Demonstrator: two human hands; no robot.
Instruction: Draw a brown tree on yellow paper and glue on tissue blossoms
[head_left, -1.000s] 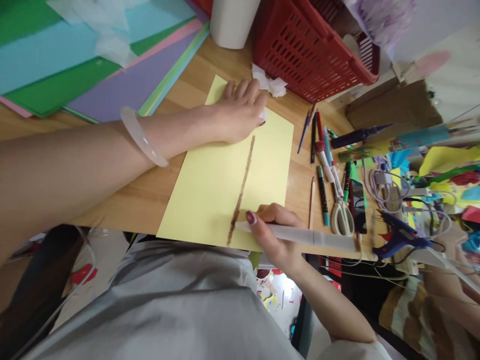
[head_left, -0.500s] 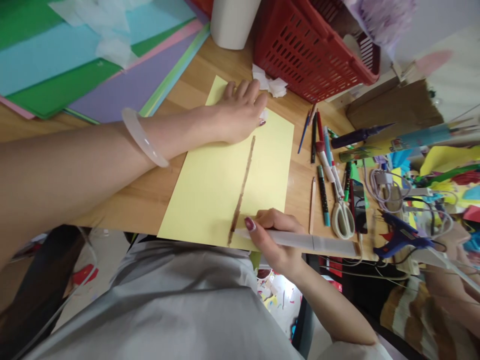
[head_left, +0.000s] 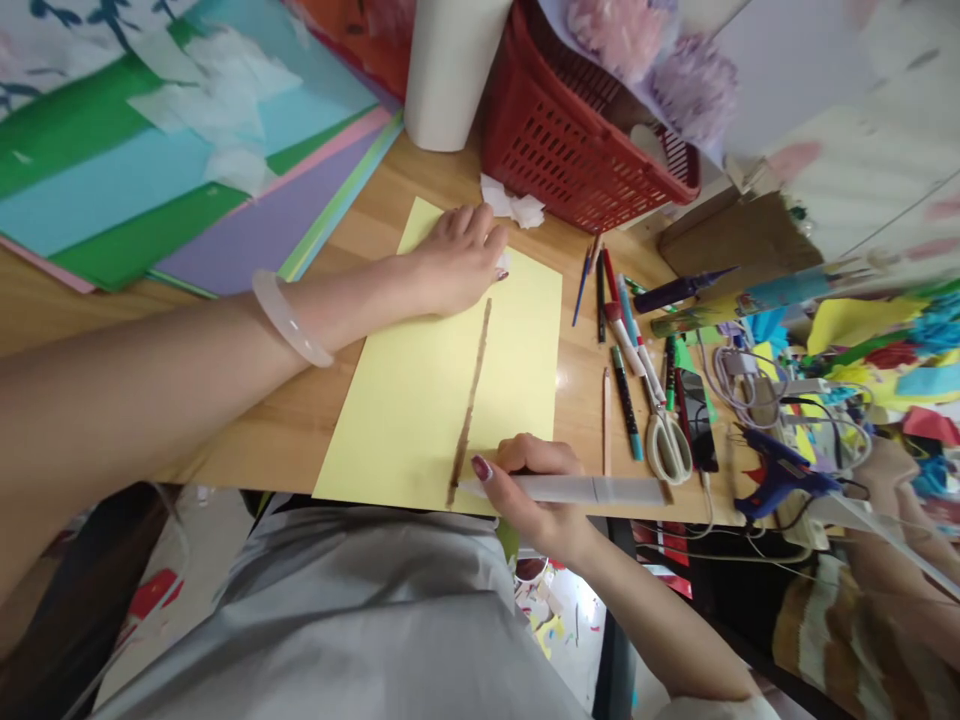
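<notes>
A sheet of yellow paper [head_left: 420, 400] lies on the table, with a brown line [head_left: 472, 390] drawn lengthwise down it. My left hand [head_left: 461, 265] presses on the far part of the sheet, fingers curled. A bit of white tissue [head_left: 503, 262] shows beside its thumb, mostly hidden by the hand. Near the table's front edge, my right hand [head_left: 536, 490] is closed round a white marker [head_left: 600, 489]. The marker lies nearly flat, its tip at the near end of the brown line.
Coloured sheets [head_left: 247, 230] lie at the left. A white cylinder [head_left: 450, 80] and red basket [head_left: 577, 150] stand behind. Right of the paper are several pens [head_left: 626, 400], scissors [head_left: 667, 445] and a blue glue gun [head_left: 784, 470]. Another person's arm [head_left: 892, 510] is at far right.
The view has shifted, so most things on the table appear lower and further left. The marker's tip stays near the line's near end, and my left hand keeps its place on the paper.
</notes>
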